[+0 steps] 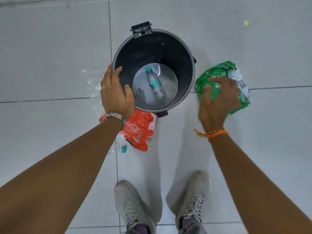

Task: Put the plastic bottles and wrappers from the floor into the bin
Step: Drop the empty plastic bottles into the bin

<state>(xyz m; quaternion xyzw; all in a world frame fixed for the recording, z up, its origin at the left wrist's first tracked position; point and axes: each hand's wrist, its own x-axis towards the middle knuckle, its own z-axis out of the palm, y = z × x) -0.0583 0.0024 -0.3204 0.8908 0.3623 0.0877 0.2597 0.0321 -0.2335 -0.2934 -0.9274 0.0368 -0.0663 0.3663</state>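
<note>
A dark round bin (184,53) stands on the tiled floor with one clear bottle (155,84), teal cap and label, lying on its bottom. My left hand (115,92) rests on the bin's left rim, fingers curled over the edge. My right hand (217,100) is closed on a crumpled green wrapper (219,71) just right of the bin. A red Coca-Cola wrapper (140,130) lies on the floor under my left wrist. Beside it lies a clear bottle with a teal cap (120,149). Clear crumpled plastic (92,81) lies left of the bin.
My two grey shoes (133,206) (194,200) stand on the tiles below the bin. The bin's hinge bracket (141,28) sticks up at its far side. A small yellow scrap (246,22) lies at the far right of the floor.
</note>
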